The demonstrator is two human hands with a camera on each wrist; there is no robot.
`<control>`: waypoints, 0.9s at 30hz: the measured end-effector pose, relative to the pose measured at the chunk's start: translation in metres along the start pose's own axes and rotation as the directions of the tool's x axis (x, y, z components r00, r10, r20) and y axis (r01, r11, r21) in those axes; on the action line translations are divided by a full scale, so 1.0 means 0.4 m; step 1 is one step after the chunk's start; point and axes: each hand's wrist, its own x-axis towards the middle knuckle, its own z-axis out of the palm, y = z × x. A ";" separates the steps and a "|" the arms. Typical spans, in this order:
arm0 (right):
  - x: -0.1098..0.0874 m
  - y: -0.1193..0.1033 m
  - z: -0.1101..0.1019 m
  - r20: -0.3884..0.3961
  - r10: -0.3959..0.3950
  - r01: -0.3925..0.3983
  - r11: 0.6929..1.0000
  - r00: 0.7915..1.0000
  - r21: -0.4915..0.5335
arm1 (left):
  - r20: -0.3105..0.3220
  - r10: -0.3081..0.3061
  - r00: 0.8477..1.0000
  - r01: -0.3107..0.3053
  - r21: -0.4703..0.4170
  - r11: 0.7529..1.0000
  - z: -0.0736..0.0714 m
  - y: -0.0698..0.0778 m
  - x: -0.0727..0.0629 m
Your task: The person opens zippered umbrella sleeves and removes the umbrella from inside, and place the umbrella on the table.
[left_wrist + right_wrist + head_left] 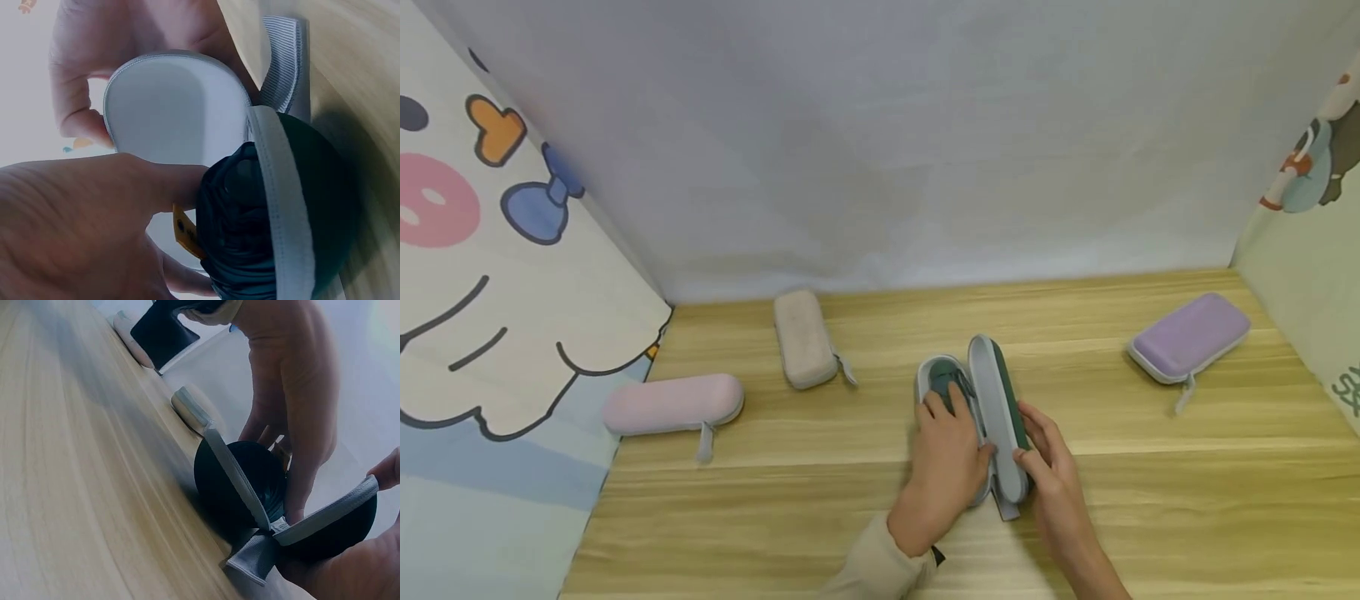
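A dark green hard case (1021, 417) with pale grey lining lies unfolded on the table, its lid raised on the right. Inside the left half sits a dark green folded umbrella (234, 219) with gathered fabric and a small yellow tag (186, 232). My left hand (946, 454) reaches down over this half, gripping the umbrella, thumb against its near end and fingers further along it. My right hand (1056, 479) holds the lid from the right, thumb on the rim and fingers behind. A grey strap (253, 559) sticks out at the case's near end.
Farther left lie a beige case (803, 340) and a pink case (673, 404). A purple case (1191, 335) is at the far right. Each has a grey pull tab. A pale curtain (925, 150) backs the wooden table (760, 517), with printed cloths at both sides.
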 end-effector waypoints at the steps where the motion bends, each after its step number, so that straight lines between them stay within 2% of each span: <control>1: 0.000 0.000 0.000 0.002 -0.003 0.003 1.000 1.000 0.005 | 0.002 -0.002 1.000 0.002 -0.013 1.000 0.001 -0.001 0.001; 4: 0.000 0.000 0.001 0.007 -0.009 0.009 1.000 1.000 0.011 | -0.002 0.003 1.000 -0.003 -0.082 0.997 0.002 -0.006 0.006; 8: -0.001 0.000 0.002 0.005 -0.005 0.005 1.000 1.000 0.014 | 0.034 -0.015 0.999 0.022 -0.201 0.979 0.006 -0.015 0.015; 12: -0.001 -0.001 0.004 0.002 -0.005 0.005 1.000 1.000 0.021 | 0.072 -0.046 0.996 0.062 -0.239 0.969 0.009 -0.020 0.025; 16: -0.001 -0.004 0.005 0.003 -0.011 0.011 1.000 1.000 0.018 | 0.070 -0.049 0.996 0.066 -0.267 0.962 0.013 -0.025 0.034; 18: -0.002 -0.003 0.005 -0.003 -0.006 0.006 1.000 1.000 0.017 | 0.055 -0.045 0.998 0.060 -0.312 0.948 0.017 -0.030 0.036; 21: -0.003 0.000 0.004 -0.012 0.001 -0.001 1.000 1.000 0.013 | 0.069 -0.051 0.996 0.076 -0.431 0.899 0.015 -0.043 0.041; 25: -0.002 0.000 0.005 -0.026 0.004 -0.003 1.000 1.000 0.010 | 0.125 -0.080 0.989 0.139 -0.601 0.787 -0.008 -0.070 0.052; 27: 0.001 0.000 0.006 -0.031 0.006 -0.006 1.000 0.999 0.013 | 0.140 -0.094 0.986 0.163 -0.644 0.747 -0.021 -0.086 0.058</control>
